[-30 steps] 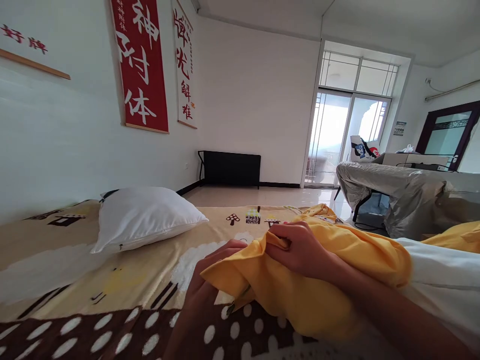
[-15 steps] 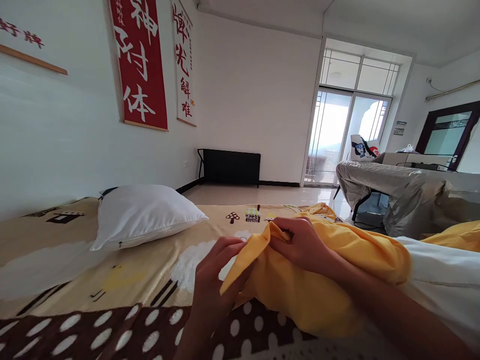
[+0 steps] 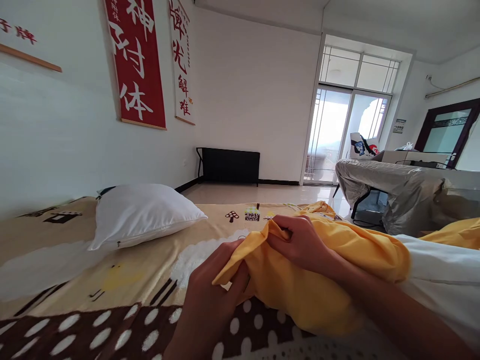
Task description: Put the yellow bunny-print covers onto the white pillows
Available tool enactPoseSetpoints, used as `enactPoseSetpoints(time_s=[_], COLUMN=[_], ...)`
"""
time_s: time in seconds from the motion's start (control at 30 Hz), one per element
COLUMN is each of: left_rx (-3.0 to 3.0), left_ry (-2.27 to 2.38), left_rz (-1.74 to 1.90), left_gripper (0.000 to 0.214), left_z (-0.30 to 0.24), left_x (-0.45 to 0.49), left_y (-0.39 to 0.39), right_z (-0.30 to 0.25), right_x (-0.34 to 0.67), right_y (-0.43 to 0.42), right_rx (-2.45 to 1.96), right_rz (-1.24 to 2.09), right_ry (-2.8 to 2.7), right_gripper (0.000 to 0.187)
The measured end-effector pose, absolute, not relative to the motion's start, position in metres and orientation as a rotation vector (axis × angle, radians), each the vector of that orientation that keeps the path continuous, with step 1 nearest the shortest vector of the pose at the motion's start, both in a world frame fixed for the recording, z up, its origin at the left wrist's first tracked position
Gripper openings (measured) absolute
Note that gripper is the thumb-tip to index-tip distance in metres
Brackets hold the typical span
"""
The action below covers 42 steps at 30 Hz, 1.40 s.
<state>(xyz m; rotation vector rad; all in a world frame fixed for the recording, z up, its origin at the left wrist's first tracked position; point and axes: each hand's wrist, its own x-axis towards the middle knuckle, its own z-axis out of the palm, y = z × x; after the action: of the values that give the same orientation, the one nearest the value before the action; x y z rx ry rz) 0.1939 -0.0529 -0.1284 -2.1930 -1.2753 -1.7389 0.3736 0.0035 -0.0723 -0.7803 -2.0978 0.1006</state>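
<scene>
A yellow fabric cover [image 3: 300, 290] lies bunched on the patterned blanket [image 3: 150, 272], its folds reaching right over a white padded piece [image 3: 442, 265]. My right hand [image 3: 300, 240] is closed on the cover's upper edge, pinching a gathered fold between thumb and fingers. Just left of it, my left hand [image 3: 215, 280] holds the pointed flap of the same cover, with the fingers behind the cloth and the thumb below it. Part of the left fingers is hidden by the flap. Farther left rests a white pillow [image 3: 146, 215].
Another yellow cloth [image 3: 457, 235] shows at the right edge. Behind it stands a table under wrinkled plastic sheeting [image 3: 405, 185]. A black folded panel [image 3: 230, 166] leans near the far wall, and hanging scrolls [image 3: 138, 65] are on the left wall.
My left hand has shifted slightly left and down along the flap, its thumb now showing beneath the cloth. My right hand keeps its pinch in nearly the same place.
</scene>
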Motion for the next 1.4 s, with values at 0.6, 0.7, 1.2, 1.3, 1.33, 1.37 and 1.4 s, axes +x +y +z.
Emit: enactPoseSetpoints(time_s=[0.6,0.7,1.2,1.3,1.33,1.37,1.4], left_rx=[-1.737,-1.836,-1.9,-1.973,-1.972,-1.953,-1.925], left_ry=[-1.611,-1.559,-1.534,-1.582,-1.632,-1.67,-1.685], left_rz=[-1.939,-1.937,-2.49,-2.563,-2.587,-2.624,-2.668], left_gripper=[0.02,0.016,0.024,0.024,0.025,0.027,0.028], left_z=[-0.132,-0.131,-0.137,-0.134,-0.134,-0.134,-0.134], left_x=[0.212,0.215,0.214,0.213,0.211,0.209,0.205], left_y=[-0.056,-0.055,-0.029,-0.033,-0.034,-0.034,-0.034], right_z=[-0.073,-0.074,-0.072,-0.071,-0.07,-0.07,-0.069], right_x=[0.374,0.375,0.376,0.377,0.378,0.379,0.381], right_y=[0.001,0.001,0.004,0.005,0.005,0.006,0.006], right_rx=[-0.69,-0.641,-0.533,-0.529,-0.534,-0.54,-0.545], right_rz=[0.134,0.15,0.202,0.17,0.147,0.114,0.076], right_ry=[-2.157,-2.194,-2.247,-2.248,-2.249,-2.247,-2.244], right_gripper=[0.033,0.032,0.035,0.038,0.038,0.039,0.04])
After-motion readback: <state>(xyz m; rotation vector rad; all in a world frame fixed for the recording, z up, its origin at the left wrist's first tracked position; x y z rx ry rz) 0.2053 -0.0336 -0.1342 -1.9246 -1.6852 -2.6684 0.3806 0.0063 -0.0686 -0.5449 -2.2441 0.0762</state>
